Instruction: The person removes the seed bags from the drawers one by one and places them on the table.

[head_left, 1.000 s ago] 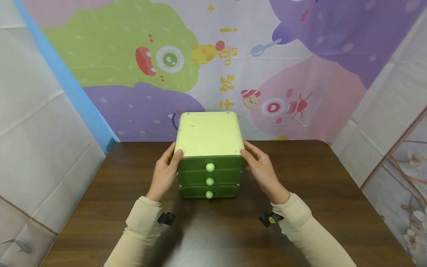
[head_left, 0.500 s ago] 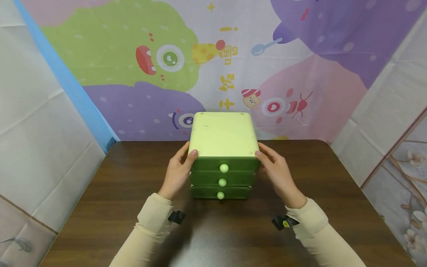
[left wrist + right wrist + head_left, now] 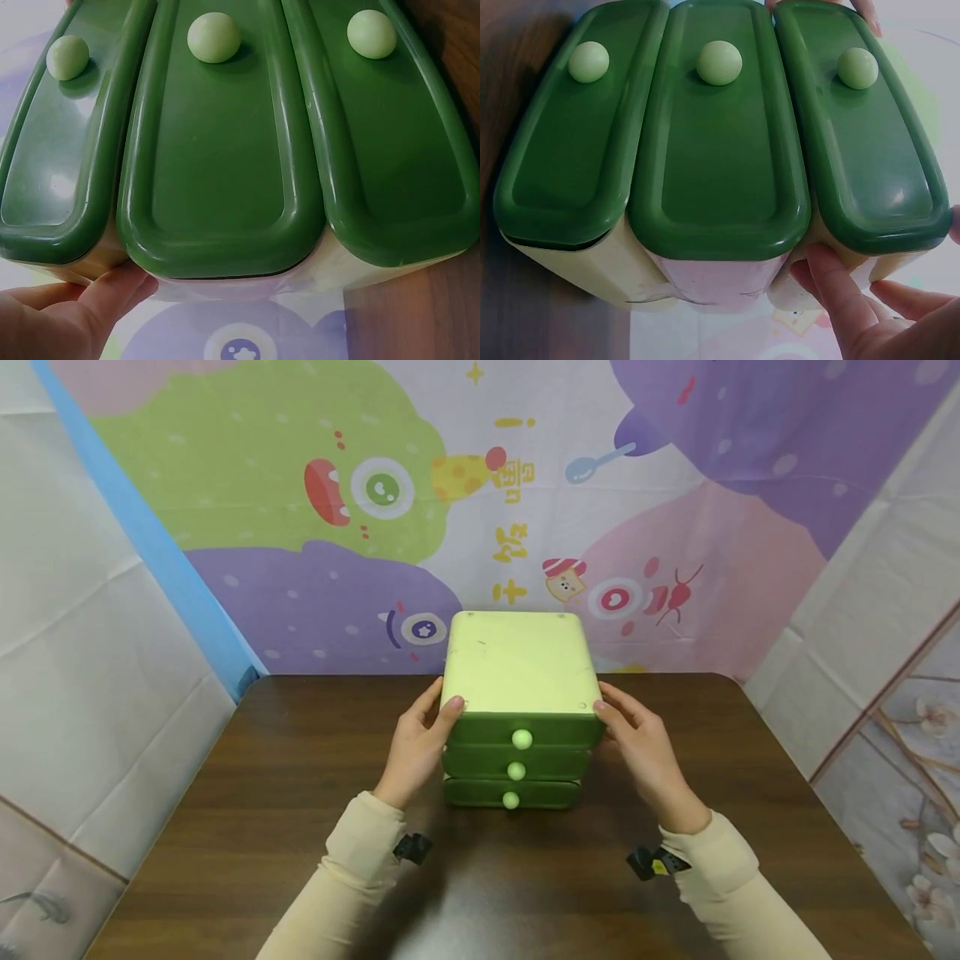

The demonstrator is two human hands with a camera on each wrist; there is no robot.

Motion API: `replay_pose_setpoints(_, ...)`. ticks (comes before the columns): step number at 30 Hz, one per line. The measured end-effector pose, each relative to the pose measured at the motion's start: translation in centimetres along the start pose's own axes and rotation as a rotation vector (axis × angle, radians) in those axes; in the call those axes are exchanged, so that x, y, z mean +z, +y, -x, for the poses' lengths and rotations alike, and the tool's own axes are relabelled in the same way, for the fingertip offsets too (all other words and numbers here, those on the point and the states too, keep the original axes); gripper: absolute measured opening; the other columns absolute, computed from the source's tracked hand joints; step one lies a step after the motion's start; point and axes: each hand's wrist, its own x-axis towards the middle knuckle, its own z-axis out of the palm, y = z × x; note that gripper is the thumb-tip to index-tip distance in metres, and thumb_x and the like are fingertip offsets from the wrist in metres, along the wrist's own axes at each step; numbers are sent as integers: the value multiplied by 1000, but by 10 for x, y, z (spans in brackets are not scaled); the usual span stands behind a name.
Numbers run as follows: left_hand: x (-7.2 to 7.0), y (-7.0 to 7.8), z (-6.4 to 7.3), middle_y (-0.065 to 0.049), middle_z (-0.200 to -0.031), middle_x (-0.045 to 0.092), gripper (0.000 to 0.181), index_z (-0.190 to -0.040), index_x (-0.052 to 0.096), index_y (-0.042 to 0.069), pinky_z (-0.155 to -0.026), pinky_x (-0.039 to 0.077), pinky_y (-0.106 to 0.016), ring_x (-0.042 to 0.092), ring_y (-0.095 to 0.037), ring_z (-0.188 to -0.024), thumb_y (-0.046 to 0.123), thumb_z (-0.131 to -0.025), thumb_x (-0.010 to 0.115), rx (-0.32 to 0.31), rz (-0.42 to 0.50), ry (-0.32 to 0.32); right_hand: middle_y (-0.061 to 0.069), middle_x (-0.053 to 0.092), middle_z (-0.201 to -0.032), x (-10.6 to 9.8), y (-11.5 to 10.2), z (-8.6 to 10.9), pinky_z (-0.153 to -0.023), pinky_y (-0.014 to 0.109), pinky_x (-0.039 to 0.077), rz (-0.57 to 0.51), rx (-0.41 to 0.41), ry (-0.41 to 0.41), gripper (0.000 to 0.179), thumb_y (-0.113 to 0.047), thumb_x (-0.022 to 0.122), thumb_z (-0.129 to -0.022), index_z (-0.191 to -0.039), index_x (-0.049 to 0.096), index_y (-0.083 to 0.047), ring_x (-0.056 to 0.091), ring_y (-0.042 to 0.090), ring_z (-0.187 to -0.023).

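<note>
A small drawer box [image 3: 521, 662] with a pale yellow-green top stands on the dark wooden table. Its front has three dark green drawers, one above the other, each with a round light green knob [image 3: 522, 740]. All three drawers are pushed in. My left hand [image 3: 418, 743] holds the box's left side, thumb at the top front corner. On the opposite side, my right hand [image 3: 651, 756] grips it the same way. In the right wrist view, fingers [image 3: 832, 289] lie along the side of the top drawer [image 3: 881, 142]. The rest of each hand's fingers is partly hidden behind the box.
The brown table [image 3: 300, 860] stretches out in front and to both sides. Behind the box hangs a cartoon-printed cloth [image 3: 300, 602], close to the table's back edge. Pale panels [image 3: 97, 593] stand at left and right. Each wrist carries a small black device [image 3: 412, 848].
Both hands and the drawer box have moved to the right across the table, still facing forward. The hold at both sides is unchanged, and the drawers stay closed.
</note>
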Motion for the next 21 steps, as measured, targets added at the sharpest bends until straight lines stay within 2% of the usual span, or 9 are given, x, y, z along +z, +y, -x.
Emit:
replay_pose_setpoints(7,4,0,0,-8,-152,44,66,-152,35,11,-97,50,-38,56,-23,-124,41,-98,58,5,-19,22,18,49,-141,-3,1,0,-72,24,59,-27,-6,-4,55,-32,54,-101,-147,42,-5,67,2,-88)
replay_pose_setpoints(13,6,-3,0,-5,-155,41,67,-152,36,13,-104,46,-43,49,-22,-132,44,-97,59,3,-29,41,19,49,-141,-6,1,-3,-70,23,58,1,-11,0,54,-32,54,-101,-147,42,-6,68,3,-84)
replay_pose_setpoints(21,6,-3,0,-6,-155,40,69,-152,35,12,-104,47,-45,50,-23,-133,44,-97,59,11,-18,36,17,52,-139,-8,1,-10,-72,22,56,73,-14,16,54,-37,55,-100,-145,46,-10,64,2,-85)
